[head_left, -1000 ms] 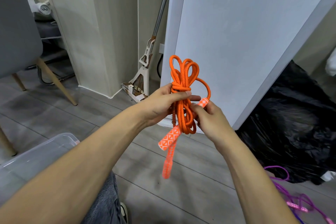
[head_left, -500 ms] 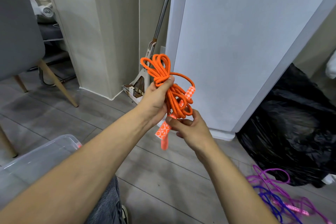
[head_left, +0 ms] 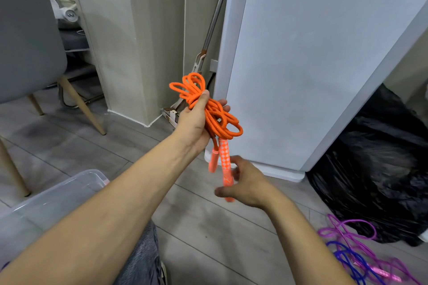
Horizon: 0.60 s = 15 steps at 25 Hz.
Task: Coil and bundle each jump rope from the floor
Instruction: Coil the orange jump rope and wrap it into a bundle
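An orange jump rope [head_left: 217, 118] is coiled into a bundle, and my left hand [head_left: 194, 125] grips it at chest height with the thumb pressed on the wrap. Its two orange patterned handles [head_left: 224, 159] hang down from the bundle. My right hand [head_left: 247, 185] is just below, fingers spread beside the longer handle without a firm grip on it. On the floor at lower right, a pink-purple jump rope [head_left: 347, 233] and a blue jump rope [head_left: 347, 259] lie loose and tangled together.
A clear plastic bin [head_left: 58, 194] stands at lower left by my knee. A black plastic bag [head_left: 375, 169] sits at right against a white cabinet [head_left: 301, 65]. A grey chair [head_left: 27, 41] is at left, and a mop [head_left: 208, 41] leans in the corner.
My right hand has let go of the bundle and dropped below it with fingers spread. The handles now hang straight down, and the left hand has tilted the coil.
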Available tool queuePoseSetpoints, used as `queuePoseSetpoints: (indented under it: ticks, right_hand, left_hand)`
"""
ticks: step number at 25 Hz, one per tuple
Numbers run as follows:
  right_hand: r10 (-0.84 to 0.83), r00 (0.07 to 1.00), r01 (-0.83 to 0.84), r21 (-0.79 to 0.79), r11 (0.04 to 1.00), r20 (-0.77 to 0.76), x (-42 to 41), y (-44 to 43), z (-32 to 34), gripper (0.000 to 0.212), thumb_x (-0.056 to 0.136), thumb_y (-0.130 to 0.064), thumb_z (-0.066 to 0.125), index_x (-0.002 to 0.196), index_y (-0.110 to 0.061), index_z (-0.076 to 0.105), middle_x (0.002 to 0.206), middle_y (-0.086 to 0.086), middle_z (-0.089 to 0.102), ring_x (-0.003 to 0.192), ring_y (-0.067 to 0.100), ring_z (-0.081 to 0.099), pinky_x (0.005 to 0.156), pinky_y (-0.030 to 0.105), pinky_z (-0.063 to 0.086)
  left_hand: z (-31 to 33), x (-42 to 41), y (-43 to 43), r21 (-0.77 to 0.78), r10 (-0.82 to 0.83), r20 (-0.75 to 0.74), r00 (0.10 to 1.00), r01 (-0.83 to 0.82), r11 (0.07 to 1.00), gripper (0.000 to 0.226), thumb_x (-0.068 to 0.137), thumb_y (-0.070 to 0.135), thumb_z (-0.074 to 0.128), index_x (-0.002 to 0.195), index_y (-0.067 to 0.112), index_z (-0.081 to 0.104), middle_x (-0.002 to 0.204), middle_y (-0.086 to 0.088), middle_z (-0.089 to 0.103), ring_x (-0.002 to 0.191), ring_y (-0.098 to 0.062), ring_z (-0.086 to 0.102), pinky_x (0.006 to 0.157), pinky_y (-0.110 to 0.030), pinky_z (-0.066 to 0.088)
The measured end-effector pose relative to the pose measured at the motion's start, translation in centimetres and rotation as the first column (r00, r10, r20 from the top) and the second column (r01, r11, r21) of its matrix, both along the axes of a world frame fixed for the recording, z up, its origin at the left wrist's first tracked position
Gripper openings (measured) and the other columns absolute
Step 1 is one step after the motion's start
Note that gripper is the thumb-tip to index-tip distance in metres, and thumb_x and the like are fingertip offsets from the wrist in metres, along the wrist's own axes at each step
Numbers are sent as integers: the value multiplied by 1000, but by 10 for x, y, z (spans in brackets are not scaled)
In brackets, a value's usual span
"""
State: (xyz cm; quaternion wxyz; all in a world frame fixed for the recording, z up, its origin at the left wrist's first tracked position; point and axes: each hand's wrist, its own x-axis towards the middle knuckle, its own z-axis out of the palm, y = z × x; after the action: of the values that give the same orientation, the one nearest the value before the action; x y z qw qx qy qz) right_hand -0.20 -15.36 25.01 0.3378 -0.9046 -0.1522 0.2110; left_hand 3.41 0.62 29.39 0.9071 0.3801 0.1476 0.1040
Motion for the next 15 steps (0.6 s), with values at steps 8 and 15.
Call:
queuePoseSetpoints:
  ticks: [8,15]
  right_hand:
    - [-108,992,83,290,953,69,-6,22,-9,19,96,-32,58,85,-16,59,66,0,70,60,11,68,66,29,45]
    - [57,984,-42,-86,995,172,-6,10,-27,28,99,-45,50,81,-23,46,75,6,59,67,34,63,65,44,56]
  left_hand:
    - [-13,4,-9,-13,151,-77,986,-152,988,37,93,37,68,99,3,57,66,-8,65,47,-20,64,49,-34,55]
    - [-46,28,40,150,499,-224,837,-477,866,34,93,33,68,76,10,50,55,-9,55,34,-17,51,41,-28,49]
